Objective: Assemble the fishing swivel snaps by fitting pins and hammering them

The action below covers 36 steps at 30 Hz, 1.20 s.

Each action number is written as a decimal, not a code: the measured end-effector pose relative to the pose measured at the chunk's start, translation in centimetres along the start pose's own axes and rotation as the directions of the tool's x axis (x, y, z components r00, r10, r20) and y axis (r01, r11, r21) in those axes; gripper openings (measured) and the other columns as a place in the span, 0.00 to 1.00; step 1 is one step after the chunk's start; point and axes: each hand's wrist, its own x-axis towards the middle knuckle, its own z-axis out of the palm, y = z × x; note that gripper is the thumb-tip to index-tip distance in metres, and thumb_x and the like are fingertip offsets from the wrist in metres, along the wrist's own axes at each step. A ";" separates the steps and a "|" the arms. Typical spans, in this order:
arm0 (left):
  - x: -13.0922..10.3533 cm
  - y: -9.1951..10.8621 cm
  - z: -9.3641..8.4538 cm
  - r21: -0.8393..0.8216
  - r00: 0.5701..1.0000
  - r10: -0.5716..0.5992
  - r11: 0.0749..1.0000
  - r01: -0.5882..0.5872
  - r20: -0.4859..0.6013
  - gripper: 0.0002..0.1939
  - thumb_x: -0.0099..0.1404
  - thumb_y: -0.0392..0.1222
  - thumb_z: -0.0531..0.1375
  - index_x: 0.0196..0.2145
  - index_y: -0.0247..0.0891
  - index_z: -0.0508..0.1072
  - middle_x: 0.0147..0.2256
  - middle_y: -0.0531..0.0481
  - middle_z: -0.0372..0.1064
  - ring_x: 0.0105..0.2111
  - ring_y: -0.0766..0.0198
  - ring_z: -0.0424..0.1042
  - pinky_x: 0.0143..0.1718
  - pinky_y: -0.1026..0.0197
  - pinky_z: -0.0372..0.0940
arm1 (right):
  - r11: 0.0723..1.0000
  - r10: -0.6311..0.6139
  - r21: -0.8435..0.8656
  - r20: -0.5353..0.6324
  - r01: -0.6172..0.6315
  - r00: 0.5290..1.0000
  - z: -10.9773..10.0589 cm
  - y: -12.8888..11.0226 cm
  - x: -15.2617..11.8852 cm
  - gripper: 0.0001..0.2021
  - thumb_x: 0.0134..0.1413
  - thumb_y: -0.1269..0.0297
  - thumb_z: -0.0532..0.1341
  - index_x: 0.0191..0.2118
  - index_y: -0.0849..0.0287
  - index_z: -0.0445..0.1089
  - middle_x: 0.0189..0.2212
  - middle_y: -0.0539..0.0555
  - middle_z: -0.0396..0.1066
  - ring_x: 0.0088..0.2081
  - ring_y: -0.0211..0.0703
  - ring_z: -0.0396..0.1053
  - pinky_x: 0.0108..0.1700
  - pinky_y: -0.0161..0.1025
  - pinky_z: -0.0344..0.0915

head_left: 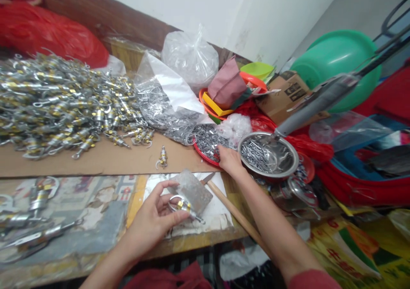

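My left hand (163,207) holds a small silver and yellow metal fitting (185,205) with a ring, thumb and fingers around it, over a flat grey metal block (194,190). To the right, my right hand (229,158) reaches into a red tray (208,157) of small grey metal pieces; its fingertips are among the pieces, and what they hold, if anything, is too small to name. A wooden-handled hammer (237,212) lies beside the block, its handle running under my right forearm. One similar fitting (163,157) rests alone on the cardboard (137,158).
A large heap of fittings (64,101) covers the back left. Larger metal fittings (38,229) lie at the front left. Beside my right hand is a steel bowl (291,160) of metal pins. Plastic bags (190,56), a cardboard box (288,92) and a green basin (346,66) stand behind.
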 end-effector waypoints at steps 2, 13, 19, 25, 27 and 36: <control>0.2 0.1 -0.1 0.013 1.000 -0.004 1.000 0.004 0.001 0.28 0.46 0.39 0.65 0.42 0.42 0.55 0.28 0.54 0.72 0.31 0.58 0.74 0.33 0.60 0.65 | 0.999 -0.033 0.004 0.028 0.033 0.999 0.2 -0.1 0.5 0.16 0.46 0.74 0.58 0.44 0.62 0.64 0.35 0.63 0.71 0.40 0.54 0.69 0.41 0.45 0.62; 1.0 -0.9 -1.0 -0.133 0.998 -0.044 0.990 0.038 -0.043 0.29 0.39 0.36 0.69 0.36 0.43 0.56 0.25 0.58 0.71 0.27 0.60 0.74 0.30 0.60 0.66 | 0.894 -0.092 0.427 -0.132 0.140 0.987 -0.1 0.7 -2.1 0.11 0.49 0.73 0.52 0.36 0.64 0.71 0.36 0.57 0.72 0.38 0.41 0.70 0.41 0.36 0.65; 1.0 -1.3 -0.8 -0.164 0.998 -0.045 0.986 0.036 -0.051 0.28 0.39 0.38 0.68 0.35 0.43 0.56 0.26 0.56 0.72 0.28 0.58 0.74 0.32 0.57 0.67 | 0.646 -0.262 0.709 -0.140 0.281 0.955 -1.4 -4.2 -8.9 0.05 0.46 0.72 0.59 0.30 0.61 0.71 0.27 0.50 0.73 0.29 0.36 0.70 0.32 0.31 0.66; 0.6 -0.9 -0.6 -0.169 0.999 -0.032 0.985 0.027 -0.027 0.26 0.42 0.36 0.67 0.34 0.43 0.56 0.25 0.57 0.72 0.28 0.61 0.74 0.31 0.60 0.66 | 0.545 -0.367 0.735 -0.224 0.404 0.903 -1.4 -6.9 -11.4 0.07 0.50 0.74 0.56 0.31 0.58 0.72 0.27 0.50 0.72 0.31 0.37 0.68 0.35 0.33 0.63; 0.6 -1.0 -0.6 -0.166 1.000 -0.021 0.986 0.017 -0.022 0.25 0.43 0.36 0.67 0.34 0.43 0.56 0.26 0.57 0.72 0.28 0.62 0.73 0.31 0.61 0.66 | 0.589 -0.334 0.708 -0.226 0.390 0.915 -1.4 -7.0 -11.8 0.07 0.51 0.73 0.56 0.32 0.58 0.71 0.27 0.51 0.71 0.31 0.37 0.67 0.35 0.34 0.62; 0.7 -1.4 -0.8 -0.136 1.000 0.005 0.991 -0.004 0.006 0.23 0.46 0.36 0.66 0.35 0.43 0.56 0.28 0.57 0.71 0.29 0.63 0.73 0.31 0.62 0.65 | 0.729 -0.336 0.616 -0.058 0.299 0.940 -2.6 -7.2 -13.0 0.10 0.51 0.75 0.52 0.40 0.59 0.62 0.32 0.52 0.67 0.34 0.40 0.65 0.36 0.35 0.60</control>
